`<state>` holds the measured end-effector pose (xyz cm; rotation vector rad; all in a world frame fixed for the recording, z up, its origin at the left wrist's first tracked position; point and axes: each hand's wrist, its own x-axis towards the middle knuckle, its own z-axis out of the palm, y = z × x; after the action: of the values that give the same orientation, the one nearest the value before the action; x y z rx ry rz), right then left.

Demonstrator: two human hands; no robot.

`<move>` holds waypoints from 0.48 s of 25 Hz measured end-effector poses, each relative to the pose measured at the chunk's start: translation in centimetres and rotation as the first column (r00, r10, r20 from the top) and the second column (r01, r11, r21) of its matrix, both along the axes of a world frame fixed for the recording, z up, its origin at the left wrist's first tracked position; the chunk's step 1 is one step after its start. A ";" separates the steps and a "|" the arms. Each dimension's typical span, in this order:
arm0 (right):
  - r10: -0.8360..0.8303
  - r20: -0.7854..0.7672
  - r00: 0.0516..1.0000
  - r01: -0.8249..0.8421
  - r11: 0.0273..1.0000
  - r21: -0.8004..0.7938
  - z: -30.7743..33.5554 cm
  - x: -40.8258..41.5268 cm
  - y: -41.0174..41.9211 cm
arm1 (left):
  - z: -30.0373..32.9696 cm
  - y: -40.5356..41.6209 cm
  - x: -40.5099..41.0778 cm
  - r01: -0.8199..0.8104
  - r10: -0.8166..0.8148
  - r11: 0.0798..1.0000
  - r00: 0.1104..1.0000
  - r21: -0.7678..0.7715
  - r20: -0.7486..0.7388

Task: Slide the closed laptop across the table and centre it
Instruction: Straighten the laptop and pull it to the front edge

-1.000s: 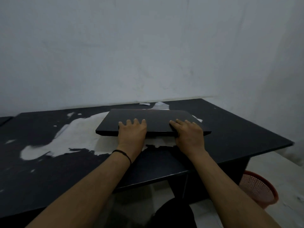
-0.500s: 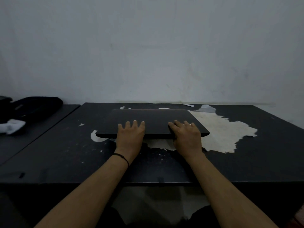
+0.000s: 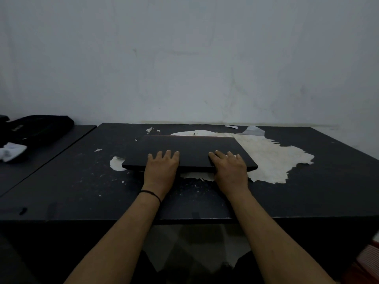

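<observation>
One closed laptop (image 3: 189,151) lies flat at mid-frame on the desk (image 3: 61,181), roughly centred; left hand (image 3: 162,168) and right hand (image 3: 230,169) rest on its near edge, fingers (image 3: 168,154) spread flat, gripping nothing; judged rigid, moderately heavy, smooth-lidded; best pushed from that edge; one dark bag (image 3: 39,128) upper left.

Single head view, looking forward and down, table (image 3: 61,181) close below, wall (image 3: 184,58) beyond

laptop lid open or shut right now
Shut. The laptop lies flat on the table as one dark slab with no screen raised; the left hand and right hand rest flat on its near edge.
</observation>
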<state>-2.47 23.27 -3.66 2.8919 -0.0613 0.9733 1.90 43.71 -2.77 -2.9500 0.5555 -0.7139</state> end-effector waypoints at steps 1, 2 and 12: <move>0.013 -0.009 1.000 -0.013 0.999 0.033 0.1 -0.2 -0.1 | 0.0 0.2 0.0 0.008 -0.007 1.000 1.000 0.008 -0.008; 0.029 -0.008 1.000 -0.029 0.997 0.075 0.1 -0.3 -0.2 | 0.0 0.3 -0.1 0.018 -0.017 1.000 1.000 0.017 -0.016; -0.046 -0.021 0.999 0.050 0.978 0.202 0.3 -0.7 -0.6 | -0.5 0.9 0.0 0.160 -0.160 0.987 0.985 0.006 0.069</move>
<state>-3.17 22.62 -3.36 3.0647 -0.2418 0.9887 1.90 44.60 -3.27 -2.8915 0.7938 -0.8258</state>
